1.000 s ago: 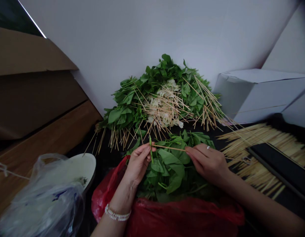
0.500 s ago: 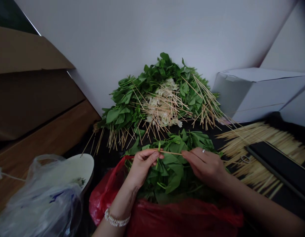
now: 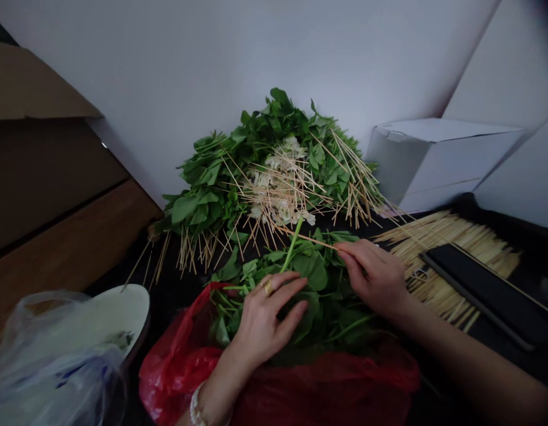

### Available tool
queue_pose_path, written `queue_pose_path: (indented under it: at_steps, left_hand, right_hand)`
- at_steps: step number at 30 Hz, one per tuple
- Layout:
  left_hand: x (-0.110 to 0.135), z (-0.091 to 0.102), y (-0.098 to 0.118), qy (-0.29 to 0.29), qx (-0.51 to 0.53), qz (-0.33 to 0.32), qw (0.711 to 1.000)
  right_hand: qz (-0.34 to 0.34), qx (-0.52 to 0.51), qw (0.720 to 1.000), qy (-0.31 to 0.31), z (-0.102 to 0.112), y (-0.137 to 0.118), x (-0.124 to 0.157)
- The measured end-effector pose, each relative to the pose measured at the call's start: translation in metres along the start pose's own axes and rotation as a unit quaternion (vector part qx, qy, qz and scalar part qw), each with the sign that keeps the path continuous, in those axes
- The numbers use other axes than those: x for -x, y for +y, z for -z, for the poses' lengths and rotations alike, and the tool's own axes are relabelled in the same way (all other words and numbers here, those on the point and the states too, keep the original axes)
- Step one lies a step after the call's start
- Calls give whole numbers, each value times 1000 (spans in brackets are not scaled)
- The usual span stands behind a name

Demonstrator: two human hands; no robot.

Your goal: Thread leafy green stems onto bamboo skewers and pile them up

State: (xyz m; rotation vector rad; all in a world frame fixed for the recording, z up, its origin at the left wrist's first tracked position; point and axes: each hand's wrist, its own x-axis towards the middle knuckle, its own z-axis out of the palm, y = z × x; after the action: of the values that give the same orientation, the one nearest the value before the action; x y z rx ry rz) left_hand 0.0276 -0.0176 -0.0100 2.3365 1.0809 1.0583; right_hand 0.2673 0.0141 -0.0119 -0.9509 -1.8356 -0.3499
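My right hand [image 3: 373,275] pinches a thin bamboo skewer [image 3: 315,241] with a green stem [image 3: 294,244] threaded on it, held above the loose green leaves [image 3: 315,272] that fill a red plastic bag [image 3: 274,378]. My left hand [image 3: 267,316] lies on those leaves with its fingers stretched out; whether it grips any I cannot tell. Behind, against the wall, is a big pile of skewered leaves [image 3: 265,165] with skewer ends sticking out toward me.
A bundle of bare skewers [image 3: 446,242] lies at right under a flat black object [image 3: 482,287]. A white box [image 3: 437,157] stands behind it. At left are a white bowl [image 3: 123,307], a clear plastic bag [image 3: 52,361] and brown cardboard [image 3: 43,177].
My left hand let go of the skewer's end and dropped onto the leaves in the bag. The right hand still holds the skewer, its stem now pointing up. The camera shifted right.
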Motion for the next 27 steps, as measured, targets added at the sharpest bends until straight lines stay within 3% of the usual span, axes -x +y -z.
queue_pose_path:
  at_steps: [5,11,16,19,23,27]
  left_hand:
    - [1,-9,2,-42,-144,-94,984]
    - [-1,-13,1,-54,-196,-81,976]
    - [1,-21,4,-16,-262,-136,955]
    - [1,-24,3,-58,-264,-168,948]
    - [1,-25,0,-92,-199,-132,967]
    - [1,-20,-2,-20,-160,-85,983]
  right_hand:
    - [6,-6,1000,-11,-2,-3,1]
    - [1,-18,1000,-12,-3,-2,2]
    - [4,-27,1000,-11,-5,-2,3]
    - [7,-32,999,-10,-5,-2,3]
    - [6,-39,999,-11,-6,-3,4]
    - [-4,-41,999,-13,-6,-4,3]
